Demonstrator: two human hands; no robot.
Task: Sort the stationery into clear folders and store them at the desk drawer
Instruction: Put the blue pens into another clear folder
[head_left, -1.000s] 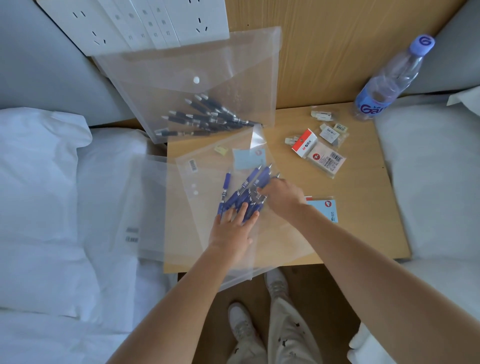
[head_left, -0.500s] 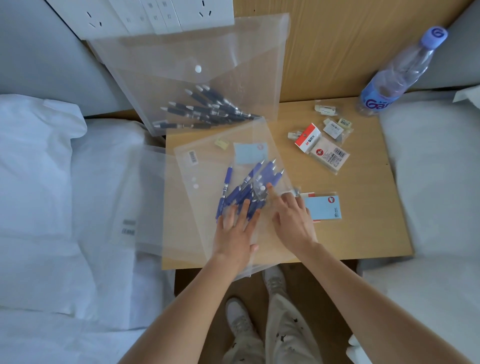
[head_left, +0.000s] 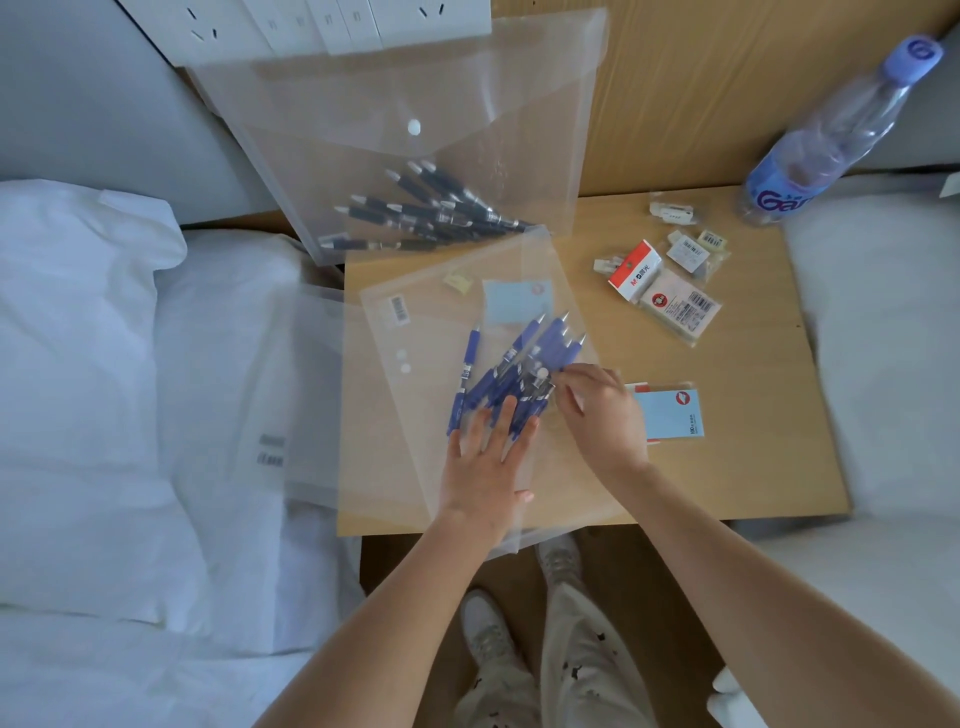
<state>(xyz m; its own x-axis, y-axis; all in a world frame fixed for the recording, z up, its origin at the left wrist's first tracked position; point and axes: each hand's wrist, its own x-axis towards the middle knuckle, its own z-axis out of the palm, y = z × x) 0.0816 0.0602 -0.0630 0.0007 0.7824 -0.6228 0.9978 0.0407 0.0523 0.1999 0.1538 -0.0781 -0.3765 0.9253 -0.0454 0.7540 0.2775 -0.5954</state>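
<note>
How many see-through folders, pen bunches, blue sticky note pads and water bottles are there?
Clear folders: 3, one with black pens, one with blue pens, one on the bed
Pen bunches: 2, black pens and blue pens
Blue sticky note pads: 2, one under the folder, one on the table
Water bottles: 1
Total: 8

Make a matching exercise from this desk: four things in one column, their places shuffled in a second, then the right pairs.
Things
1. blue pens
2. black pens
3. water bottle
4. blue sticky notes

Places
A. far right corner of the desk, by the wooden panel
B. in the clear folder leaning against the wall
C. bare desk, just right of the right hand
D. in the flat folder under the left hand

Pairs: 1-D, 2-B, 3-A, 4-C
</note>
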